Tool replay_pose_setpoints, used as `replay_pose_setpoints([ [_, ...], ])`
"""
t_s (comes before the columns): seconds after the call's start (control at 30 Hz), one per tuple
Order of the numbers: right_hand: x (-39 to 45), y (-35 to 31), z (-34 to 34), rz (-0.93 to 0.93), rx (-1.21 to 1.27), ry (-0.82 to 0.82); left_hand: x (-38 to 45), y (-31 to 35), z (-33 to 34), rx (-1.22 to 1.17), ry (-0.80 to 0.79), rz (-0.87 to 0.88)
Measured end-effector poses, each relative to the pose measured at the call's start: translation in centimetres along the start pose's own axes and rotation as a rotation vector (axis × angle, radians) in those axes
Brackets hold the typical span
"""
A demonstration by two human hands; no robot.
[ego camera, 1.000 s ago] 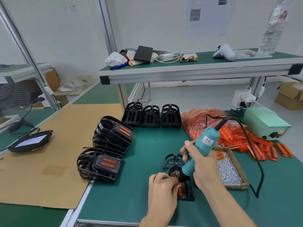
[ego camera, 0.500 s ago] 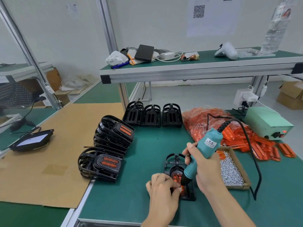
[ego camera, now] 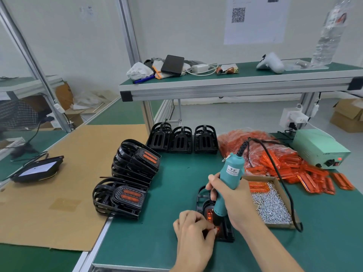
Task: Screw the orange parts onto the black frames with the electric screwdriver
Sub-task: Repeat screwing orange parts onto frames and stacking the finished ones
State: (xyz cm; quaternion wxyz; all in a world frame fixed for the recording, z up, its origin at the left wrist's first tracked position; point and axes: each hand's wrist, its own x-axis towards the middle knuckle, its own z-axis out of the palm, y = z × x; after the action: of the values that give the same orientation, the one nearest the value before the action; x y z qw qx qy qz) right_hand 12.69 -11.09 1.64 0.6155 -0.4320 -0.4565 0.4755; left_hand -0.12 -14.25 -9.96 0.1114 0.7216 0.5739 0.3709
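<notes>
A black frame [ego camera: 202,195] lies flat on the green mat near the front edge, with an orange part [ego camera: 209,214] seated in it. My right hand [ego camera: 233,201] grips the teal electric screwdriver [ego camera: 228,177], tilted, its tip down on the orange part's near end. My left hand [ego camera: 193,230] rests beside the frame, its fingertips pinched at the orange part right by the tip. Whether they hold a screw is hidden.
Finished frames [ego camera: 135,163] with orange inserts are stacked at left beside a cardboard sheet [ego camera: 59,189]. Three bare frames [ego camera: 181,139] stand behind. A bag and pile of orange parts [ego camera: 275,160], a screw tray [ego camera: 273,205] and a green power box [ego camera: 320,150] sit right.
The screwdriver has stood up a little steeper and its tip has moved nearer my left fingertips. My left hand has stayed at the frame's near end.
</notes>
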Motion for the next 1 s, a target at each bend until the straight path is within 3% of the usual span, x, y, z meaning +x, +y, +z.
replay_pose_setpoints([
  [0.33, 0.0, 0.3, 1.7, 0.009, -0.189, -0.208, -0.5, -0.3, 0.0, 0.003, 0.067, 0.008],
  [0.67, 0.4, 0.8, 1.0, -0.005, -0.197, -0.218, -0.6, -0.5, 0.0, -0.042, 0.057, -0.016],
  [1.0, 0.3, 0.6, 0.3, 0.019, -0.206, -0.365, -0.7, -0.2, -0.4, -0.086, 0.046, 0.009],
])
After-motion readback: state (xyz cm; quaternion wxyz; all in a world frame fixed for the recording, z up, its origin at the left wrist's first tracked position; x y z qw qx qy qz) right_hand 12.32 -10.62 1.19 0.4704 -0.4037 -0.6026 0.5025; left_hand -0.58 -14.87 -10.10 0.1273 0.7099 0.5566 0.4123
